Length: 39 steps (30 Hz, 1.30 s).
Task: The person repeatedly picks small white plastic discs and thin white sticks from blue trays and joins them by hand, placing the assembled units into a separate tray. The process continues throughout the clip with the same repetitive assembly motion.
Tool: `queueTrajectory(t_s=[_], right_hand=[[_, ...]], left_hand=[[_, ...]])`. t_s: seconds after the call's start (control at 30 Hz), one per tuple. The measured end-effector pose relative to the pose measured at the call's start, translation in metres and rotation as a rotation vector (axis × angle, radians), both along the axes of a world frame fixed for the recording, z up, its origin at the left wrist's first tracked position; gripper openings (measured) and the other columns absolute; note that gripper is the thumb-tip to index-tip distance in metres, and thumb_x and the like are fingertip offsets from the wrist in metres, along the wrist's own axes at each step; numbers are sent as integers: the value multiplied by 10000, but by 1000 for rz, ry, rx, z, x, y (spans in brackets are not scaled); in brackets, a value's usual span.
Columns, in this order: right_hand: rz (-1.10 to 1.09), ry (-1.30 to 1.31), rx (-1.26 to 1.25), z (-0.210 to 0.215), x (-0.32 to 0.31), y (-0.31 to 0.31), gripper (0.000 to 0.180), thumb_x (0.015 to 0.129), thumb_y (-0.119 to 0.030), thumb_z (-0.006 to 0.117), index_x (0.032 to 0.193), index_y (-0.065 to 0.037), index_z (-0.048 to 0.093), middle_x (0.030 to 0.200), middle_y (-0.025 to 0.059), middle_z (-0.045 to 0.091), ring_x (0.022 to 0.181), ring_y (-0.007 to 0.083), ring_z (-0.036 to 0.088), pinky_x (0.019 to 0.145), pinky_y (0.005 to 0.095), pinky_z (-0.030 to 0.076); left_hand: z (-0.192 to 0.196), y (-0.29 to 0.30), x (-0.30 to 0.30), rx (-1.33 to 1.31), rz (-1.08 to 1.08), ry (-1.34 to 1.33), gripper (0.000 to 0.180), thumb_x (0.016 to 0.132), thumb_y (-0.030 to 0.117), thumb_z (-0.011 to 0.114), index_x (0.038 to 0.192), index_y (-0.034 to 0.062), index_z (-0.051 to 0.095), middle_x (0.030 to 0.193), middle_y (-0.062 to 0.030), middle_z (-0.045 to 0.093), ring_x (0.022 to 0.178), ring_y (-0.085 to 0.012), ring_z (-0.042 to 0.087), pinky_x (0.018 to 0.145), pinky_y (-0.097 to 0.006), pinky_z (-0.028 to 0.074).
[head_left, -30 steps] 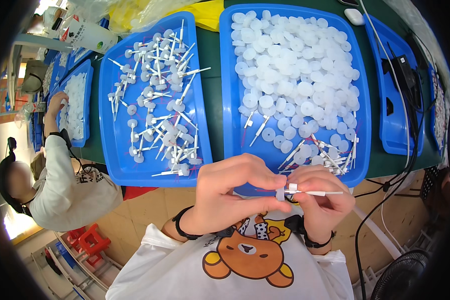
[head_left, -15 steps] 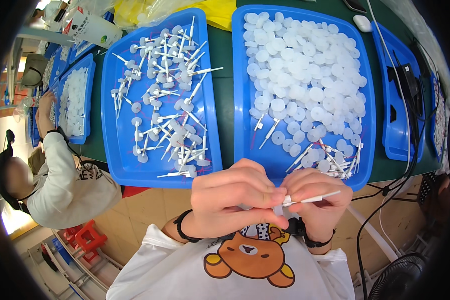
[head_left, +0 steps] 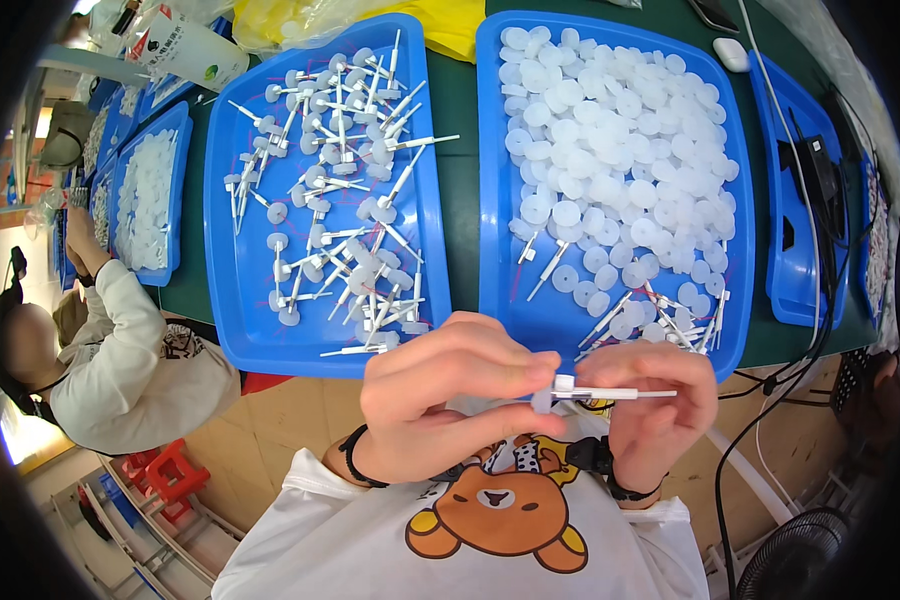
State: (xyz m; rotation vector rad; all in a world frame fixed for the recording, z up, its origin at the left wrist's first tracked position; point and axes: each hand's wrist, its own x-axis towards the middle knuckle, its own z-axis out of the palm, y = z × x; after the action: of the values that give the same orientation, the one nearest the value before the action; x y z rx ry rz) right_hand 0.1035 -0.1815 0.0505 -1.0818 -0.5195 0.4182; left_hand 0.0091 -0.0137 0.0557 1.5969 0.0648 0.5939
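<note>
Between the thumb and fingers of my left hand (head_left: pixel 450 385) is a white rod assembly (head_left: pixel 610 393), a thin stick with a small white block and a translucent disc (head_left: pixel 542 401) at its left end. The stick lies level and points right. My right hand (head_left: pixel 665 405) is just behind the stick's free end, its fingers loosely curved and apart. Beyond my hands, the right blue tray (head_left: pixel 488 200) holds a heap of frosted discs (head_left: pixel 610 130) and several rod pieces (head_left: pixel 548 268). The left blue tray (head_left: pixel 240 330) holds many rod-and-disc assemblies (head_left: pixel 355 270) with thin red threads.
A co-worker (head_left: pixel 140 350) sits at the left by another tray of discs (head_left: pixel 150 200). A cup (head_left: pixel 185 50) stands at the back left. Another blue tray (head_left: pixel 795 290) with a black adapter (head_left: pixel 820 160) and cables is at the right. A fan (head_left: pixel 795 550) is at lower right.
My right hand has loosened from the rod assembly and its fingers have spread. The stick now lies more level, still in my left hand. The view has shifted slightly.
</note>
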Motion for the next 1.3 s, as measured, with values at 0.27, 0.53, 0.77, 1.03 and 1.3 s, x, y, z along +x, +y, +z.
queueTrajectory(t_s=[0.27, 0.53, 0.77, 1.03, 1.3], right_hand=[[33, -126, -112, -6, 4, -3, 109, 939, 27, 613, 1044, 46, 637, 971, 194, 687, 923, 307, 701, 831, 411, 571], [11, 3, -136, -5, -9, 9, 212, 919, -8, 640, 1117, 61, 609, 964, 184, 688, 956, 277, 678, 871, 394, 535], [-112, -69, -280, -4, -9, 0, 249, 876, 79, 604, 1124, 46, 606, 928, 159, 683, 858, 230, 640, 814, 376, 512], [-64, -938, -997, -2, 17, 17, 296, 764, 25, 669, 1058, -6, 672, 1039, 132, 626, 960, 299, 582, 835, 404, 460], [12, -1116, -1109, -16, 19, 35, 414, 706, -22, 643, 1120, 8, 639, 1234, 158, 536, 1074, 333, 519, 916, 437, 443]], left_hand=[[-4, 9, -7, 60, -11, 11, 407, 666, 33, 899, 1022, -35, 714, 999, -156, 738, 840, -230, 715, 740, -349, 524], [0, 18, -18, 125, 80, 53, 391, 673, 26, 894, 1009, -41, 708, 982, -154, 738, 819, -240, 711, 744, -358, 525], [1, 39, -34, 641, 857, 418, 364, 730, -19, 801, 1080, 21, 708, 1144, -135, 697, 1094, -304, 635, 970, -440, 451], [1, 20, -24, 606, 339, 427, 289, 768, 35, 773, 1049, 66, 710, 1083, -78, 695, 1081, -288, 626, 1019, -446, 394], [3, 2, -1, 665, 225, 417, 178, 804, 13, 733, 974, 65, 721, 970, -56, 714, 1000, -244, 667, 994, -449, 428]])
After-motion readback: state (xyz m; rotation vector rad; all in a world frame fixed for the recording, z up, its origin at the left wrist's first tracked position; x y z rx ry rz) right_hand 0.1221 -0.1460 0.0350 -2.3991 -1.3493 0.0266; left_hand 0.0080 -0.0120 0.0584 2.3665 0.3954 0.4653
